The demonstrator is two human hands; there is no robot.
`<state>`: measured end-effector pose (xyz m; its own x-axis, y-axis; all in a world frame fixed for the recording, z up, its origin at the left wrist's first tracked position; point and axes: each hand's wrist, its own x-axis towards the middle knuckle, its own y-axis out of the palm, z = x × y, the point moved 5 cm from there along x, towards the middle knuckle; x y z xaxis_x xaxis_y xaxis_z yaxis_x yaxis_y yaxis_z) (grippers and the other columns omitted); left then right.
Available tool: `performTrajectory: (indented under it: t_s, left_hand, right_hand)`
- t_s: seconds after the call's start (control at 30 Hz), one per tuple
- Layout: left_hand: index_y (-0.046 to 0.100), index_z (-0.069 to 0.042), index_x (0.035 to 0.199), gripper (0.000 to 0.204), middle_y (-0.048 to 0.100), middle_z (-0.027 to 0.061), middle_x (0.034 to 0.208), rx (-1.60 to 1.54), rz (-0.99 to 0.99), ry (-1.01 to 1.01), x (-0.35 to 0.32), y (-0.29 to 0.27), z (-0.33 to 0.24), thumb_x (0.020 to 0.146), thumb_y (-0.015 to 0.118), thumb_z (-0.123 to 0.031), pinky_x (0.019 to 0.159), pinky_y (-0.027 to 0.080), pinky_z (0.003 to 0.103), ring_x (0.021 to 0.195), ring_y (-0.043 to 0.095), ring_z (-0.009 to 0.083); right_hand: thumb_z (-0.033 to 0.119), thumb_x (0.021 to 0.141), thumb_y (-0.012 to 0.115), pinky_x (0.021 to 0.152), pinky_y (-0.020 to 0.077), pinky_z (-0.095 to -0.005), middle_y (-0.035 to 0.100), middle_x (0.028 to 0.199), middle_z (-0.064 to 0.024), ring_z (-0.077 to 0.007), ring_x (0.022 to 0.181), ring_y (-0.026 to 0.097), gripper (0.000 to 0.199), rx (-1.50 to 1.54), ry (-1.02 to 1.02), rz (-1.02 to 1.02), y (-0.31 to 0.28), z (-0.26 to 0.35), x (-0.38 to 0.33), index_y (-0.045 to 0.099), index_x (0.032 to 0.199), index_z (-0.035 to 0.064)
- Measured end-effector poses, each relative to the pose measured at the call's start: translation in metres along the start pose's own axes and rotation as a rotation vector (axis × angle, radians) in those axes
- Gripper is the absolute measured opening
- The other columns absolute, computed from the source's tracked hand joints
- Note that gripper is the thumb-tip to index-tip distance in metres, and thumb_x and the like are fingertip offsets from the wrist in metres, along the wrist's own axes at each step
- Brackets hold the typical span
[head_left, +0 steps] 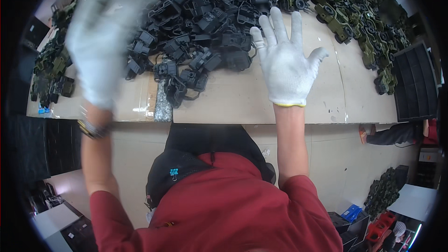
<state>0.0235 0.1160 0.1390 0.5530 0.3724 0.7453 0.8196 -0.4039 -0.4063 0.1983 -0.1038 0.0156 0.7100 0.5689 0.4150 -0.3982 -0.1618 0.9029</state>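
Observation:
My right hand [288,60], in a white knit glove with a yellow-edged cuff, is stretched out over the table with its fingers spread and nothing in it. Just left of its fingers lies a large pile of black plastic vehicle-body parts [200,14]. One black part [237,59] at the pile's edge beside that hand looks slightly blurred. My left hand [105,37], also in a white glove, is smeared by motion above the pile's left side. Its fingers cannot be made out, nor whether they hold anything.
Olive-green toy military vehicles with black wheels [333,21] are heaped at the far right; more green vehicles [51,77] lie at the left. The table [224,105] has a cardboard-like covering. A black crate [415,84] stands at its right end. Another person's leg [392,134] shows beyond.

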Motion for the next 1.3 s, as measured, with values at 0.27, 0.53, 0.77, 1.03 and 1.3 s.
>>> performTrajectory:
  t_s: [0.27, 0.53, 0.77, 1.03, 1.3]
  left_hand:
    - [0.068, -0.006, 0.108, 0.059, 0.067, 0.0069, 0.097, -0.122, 0.374, 0.356, -0.104, 0.125, -0.078, 0.064, 0.089, -0.037, 0.074, 0.052, 0.038, 0.085, 0.061, 0.0289]
    - [0.064, -0.003, 0.113, 0.047, 0.067, 0.0089, 0.100, -0.065, 0.519, 0.471, -0.110, 0.126, -0.075, 0.074, 0.081, -0.021, 0.069, 0.054, 0.038, 0.085, 0.063, 0.0298]
    - [0.061, 0.002, 0.112, 0.042, 0.064, 0.0113, 0.094, 0.019, 0.471, 0.639, -0.115, 0.122, -0.077, 0.074, 0.073, -0.013, 0.065, 0.052, 0.039, 0.080, 0.062, 0.0283]
    - [0.064, 0.002, 0.107, 0.037, 0.063, 0.0109, 0.088, -0.059, 0.401, 0.684, -0.123, 0.125, -0.092, 0.074, 0.068, -0.014, 0.059, 0.049, 0.037, 0.072, 0.060, 0.0263]
    - [0.061, -0.003, 0.109, 0.040, 0.066, 0.0081, 0.090, 0.053, 0.357, 0.592, -0.136, 0.141, -0.090, 0.073, 0.072, -0.014, 0.059, 0.051, 0.035, 0.075, 0.063, 0.0250]
  right_hand:
    - [0.080, 0.090, 0.039, 0.121, 0.0193, -0.0543, 0.025, 0.159, -0.0276, -0.0422, 0.148, 0.022, 0.103, -0.568, -0.165, -0.210, 0.004, -0.011, -0.014, 0.016, 0.160, 0.0084]
    - [0.085, 0.084, 0.044, 0.117, 0.0255, -0.0528, 0.029, 0.156, -0.0305, -0.0422, 0.143, 0.030, 0.113, -0.692, -0.162, -0.145, 0.019, -0.021, -0.016, 0.018, 0.159, 0.0039]
    - [0.082, 0.086, 0.044, 0.115, 0.0306, -0.0517, 0.040, 0.150, -0.0282, -0.0407, 0.136, 0.040, 0.107, -0.665, -0.102, -0.137, 0.013, -0.028, -0.018, 0.036, 0.151, -0.0022]
    - [0.071, 0.097, 0.041, 0.091, 0.0443, -0.0412, 0.060, 0.099, -0.0111, -0.0260, 0.094, 0.058, 0.080, -0.680, -0.271, -0.343, 0.019, -0.007, -0.022, 0.056, 0.127, -0.0025]
    - [0.059, 0.104, 0.042, 0.048, 0.0239, -0.0259, 0.024, 0.054, 0.0074, -0.0068, 0.048, 0.024, 0.063, -0.773, -0.386, -0.438, 0.021, 0.011, -0.028, 0.059, 0.108, -0.0015]
